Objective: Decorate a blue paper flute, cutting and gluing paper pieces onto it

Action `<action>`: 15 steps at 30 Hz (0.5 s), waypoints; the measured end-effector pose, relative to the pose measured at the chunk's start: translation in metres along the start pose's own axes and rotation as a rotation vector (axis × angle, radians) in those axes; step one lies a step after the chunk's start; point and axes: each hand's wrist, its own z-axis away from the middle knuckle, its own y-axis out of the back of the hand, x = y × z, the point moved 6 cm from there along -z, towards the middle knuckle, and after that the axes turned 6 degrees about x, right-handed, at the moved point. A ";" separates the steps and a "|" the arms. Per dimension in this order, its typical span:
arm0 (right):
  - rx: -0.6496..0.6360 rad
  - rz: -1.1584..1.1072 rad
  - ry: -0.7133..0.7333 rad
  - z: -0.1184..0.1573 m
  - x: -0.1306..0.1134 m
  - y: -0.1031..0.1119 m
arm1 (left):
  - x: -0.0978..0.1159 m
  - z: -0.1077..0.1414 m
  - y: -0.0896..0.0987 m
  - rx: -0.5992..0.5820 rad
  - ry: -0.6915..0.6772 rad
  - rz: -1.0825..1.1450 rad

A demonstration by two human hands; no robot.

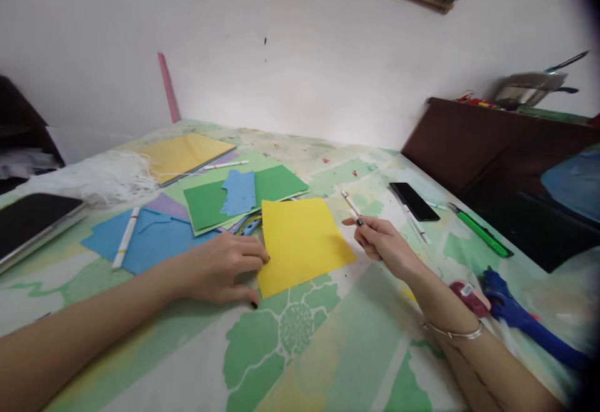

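A yellow sheet of paper [304, 246] lies on the patterned tablecloth in front of me. My left hand [222, 268] rests at its left edge, fingertips touching the sheet, thumb apart on the cloth. Past the sheet's right edge, my right hand [379, 240] pinches a slim white marker [350, 202], which points up and away. Scissors with blue and yellow handles [248, 225] sit partly hidden behind my left hand. Beyond them a torn blue paper piece [239, 192] lies on green sheets [281, 182].
Blue sheets [159, 243] with another white marker [125, 240] lie at left, near a dark-topped device [37, 218] and white stringy material [103, 174]. On the right are a phone [414, 200], a green cutter [482, 231] and a blue glue gun [529, 324].
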 end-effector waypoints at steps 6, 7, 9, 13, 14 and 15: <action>0.066 0.008 0.002 -0.001 0.000 0.003 | -0.007 0.002 0.001 -0.084 0.058 0.063; 0.077 0.021 0.013 -0.002 -0.001 0.004 | -0.006 0.002 -0.001 -0.070 0.059 0.060; 0.092 0.057 0.053 -0.002 -0.003 0.005 | -0.002 0.001 -0.006 -0.023 0.050 0.045; 0.152 0.229 0.121 -0.003 -0.003 0.005 | 0.007 -0.002 -0.017 0.112 0.026 0.023; 0.168 0.262 0.120 -0.004 -0.001 0.005 | 0.008 -0.004 -0.019 0.140 0.028 0.024; 0.183 0.286 0.117 -0.004 0.000 0.005 | 0.010 -0.005 -0.020 0.162 0.030 0.025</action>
